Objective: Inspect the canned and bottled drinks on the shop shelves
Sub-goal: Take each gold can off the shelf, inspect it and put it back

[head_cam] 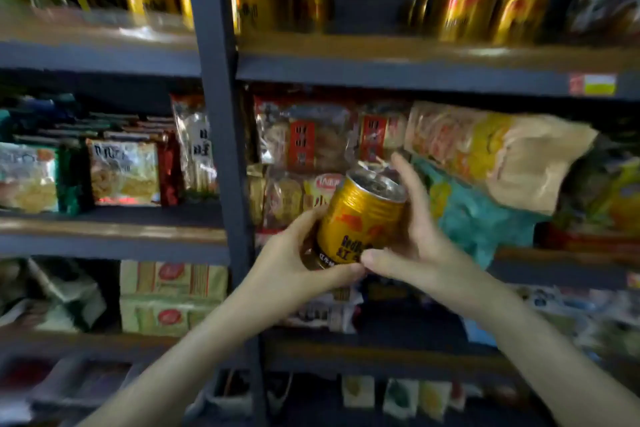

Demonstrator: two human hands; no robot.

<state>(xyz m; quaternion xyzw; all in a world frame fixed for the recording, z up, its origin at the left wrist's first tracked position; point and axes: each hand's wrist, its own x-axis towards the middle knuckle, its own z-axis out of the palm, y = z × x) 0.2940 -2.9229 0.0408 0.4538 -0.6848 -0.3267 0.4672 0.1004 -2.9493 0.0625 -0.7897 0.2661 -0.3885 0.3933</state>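
Observation:
A gold drink can (360, 218) with red print and a silver top is held in front of the shelves, tilted with its top toward the upper right. My left hand (298, 260) grips its lower end from the left, thumb along the base. My right hand (415, 232) grips it from the right, fingers reaching up behind the top and thumb across the lower front. More gold cans (491, 3) stand in rows on the top shelf (415, 48), left and right of a gap.
A dark metal upright (221, 114) divides the shelving. Behind the held can, the middle shelf is packed with snack bags (485, 152). Noodle packets (121, 170) sit at left. Boxes (166, 295) and small packets fill the lower shelves.

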